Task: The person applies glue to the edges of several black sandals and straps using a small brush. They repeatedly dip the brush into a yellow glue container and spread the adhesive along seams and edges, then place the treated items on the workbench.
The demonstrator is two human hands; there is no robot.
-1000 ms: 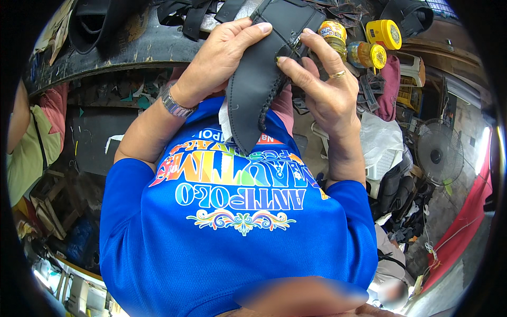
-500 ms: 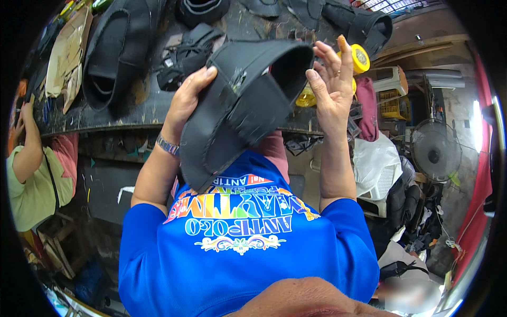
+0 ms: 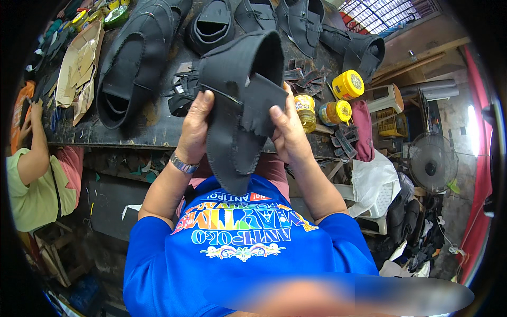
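Both hands hold up a black shoe upper [image 3: 227, 116] above my lap, its rounded opening facing away and its narrow end pointing down toward my shirt. Its left edge is pinched by my left hand [image 3: 194, 124], thumb on the near face, the other fingers hidden behind. On the opposite edge, my right hand [image 3: 289, 132] grips beside a loose black flap [image 3: 266, 100], with its thumb in front and most fingers out of sight. A metal-band watch is on my left wrist.
Several black shoe uppers [image 3: 122, 79] stand on the dark worktable [image 3: 153, 129]. Yellow-lidded jars [image 3: 335, 112] and dark scraps lie at its right, a cardboard tray [image 3: 79, 68] at its left. A person in light green [image 3: 39, 179] works at far left; a fan [image 3: 430, 164] stands right.
My right hand, raised with spread fingers and apart from the upper before, now grips its right edge. The upper has turned more upright and shifted slightly left.
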